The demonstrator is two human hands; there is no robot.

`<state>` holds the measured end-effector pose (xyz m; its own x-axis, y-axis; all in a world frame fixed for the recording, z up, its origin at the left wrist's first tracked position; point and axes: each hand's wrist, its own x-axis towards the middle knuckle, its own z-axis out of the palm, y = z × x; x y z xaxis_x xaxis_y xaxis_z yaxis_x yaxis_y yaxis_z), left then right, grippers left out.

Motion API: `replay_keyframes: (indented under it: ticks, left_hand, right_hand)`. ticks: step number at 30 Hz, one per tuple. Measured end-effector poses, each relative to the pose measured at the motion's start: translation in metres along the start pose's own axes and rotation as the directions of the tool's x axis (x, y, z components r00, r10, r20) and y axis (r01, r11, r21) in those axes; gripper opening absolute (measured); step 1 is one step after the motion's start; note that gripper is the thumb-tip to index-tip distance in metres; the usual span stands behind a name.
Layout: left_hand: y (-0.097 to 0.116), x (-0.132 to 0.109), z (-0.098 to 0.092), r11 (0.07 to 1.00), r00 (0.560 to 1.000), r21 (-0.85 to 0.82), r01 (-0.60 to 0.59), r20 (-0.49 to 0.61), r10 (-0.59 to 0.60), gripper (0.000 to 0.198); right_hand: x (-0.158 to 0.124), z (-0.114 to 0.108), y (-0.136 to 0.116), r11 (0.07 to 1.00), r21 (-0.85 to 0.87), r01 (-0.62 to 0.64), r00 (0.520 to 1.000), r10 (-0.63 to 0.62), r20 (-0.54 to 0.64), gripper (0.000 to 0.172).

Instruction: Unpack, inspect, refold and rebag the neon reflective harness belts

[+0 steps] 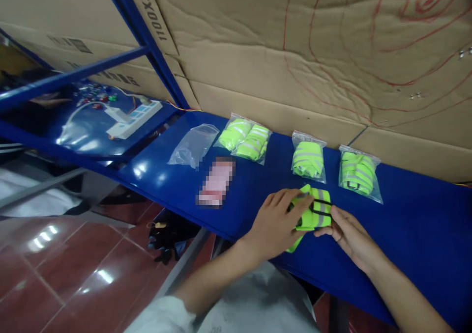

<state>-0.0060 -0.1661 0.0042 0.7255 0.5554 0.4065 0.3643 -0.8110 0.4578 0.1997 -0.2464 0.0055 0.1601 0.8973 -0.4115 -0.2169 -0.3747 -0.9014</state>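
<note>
Both my hands are on a folded neon-yellow reflective vest [321,194] with grey bands and black straps, at the front of the blue table [254,190]. My left hand [278,217] lies over its left side, fingers curled onto the fabric. At the right edge, my right hand [348,232] pinches the bundle between thumb and fingers. A loose flap of the vest hangs out below my left hand. Behind it lie similar vests in clear zip bags: one bag [309,157] straight behind, another bag [358,173] to the right, and two overlapping bundles [245,139] to the left.
A clear plastic bag [193,145] without a vest lies on the left part of the table, near a blurred pink rectangular item [217,181]. A white power strip [136,119] sits beyond the blue frame post. Cardboard [258,63] walls the back. Another person's hand [49,101] is at far left.
</note>
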Motion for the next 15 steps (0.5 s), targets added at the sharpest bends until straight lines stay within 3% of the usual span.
replay_keyframes:
  ticks: [2, 4, 6, 8, 10, 12, 15]
  left_hand:
    - [-0.014, 0.003, -0.009, 0.98, 0.995, -0.171, 0.101, 0.012, -0.1, 0.06]
    - [-0.025, 0.005, -0.017, 0.909, 0.969, -0.336, 0.247, 0.078, -0.235, 0.055]
    - [-0.03, 0.006, -0.02, 0.774, 0.913, -0.484, 0.408, 0.2, -0.357, 0.048]
    - [-0.031, 0.005, -0.017, 0.57, 0.847, -0.635, 0.522, 0.306, -0.434, 0.046]
    - [-0.03, 0.002, -0.01, 0.332, 0.787, -0.757, 0.563, 0.369, -0.495, 0.05]
    - [-0.03, -0.001, -0.003, 0.166, 0.743, -0.826, 0.539, 0.374, -0.555, 0.052]
    - [-0.035, -0.008, 0.007, 0.12, 0.735, -0.868, 0.483, 0.327, -0.593, 0.053]
  right_hand:
    - [-0.002, -0.001, 0.002, 0.995, -0.071, 0.068, 0.993, -0.061, 0.104, 0.06]
    - [-0.005, -0.002, 0.003, 0.948, -0.24, 0.209, 0.976, -0.185, 0.117, 0.054]
    - [-0.009, -0.001, 0.004, 0.788, -0.494, 0.367, 0.922, -0.379, 0.081, 0.037]
    - [-0.014, 0.001, 0.004, 0.574, -0.689, 0.443, 0.842, -0.53, 0.101, 0.038]
    - [-0.017, 0.004, 0.006, 0.433, -0.764, 0.479, 0.804, -0.566, 0.184, 0.058]
    - [-0.017, 0.007, 0.008, 0.341, -0.792, 0.507, 0.794, -0.542, 0.275, 0.073]
    - [-0.014, 0.01, 0.014, 0.22, -0.814, 0.538, 0.762, -0.54, 0.358, 0.073]
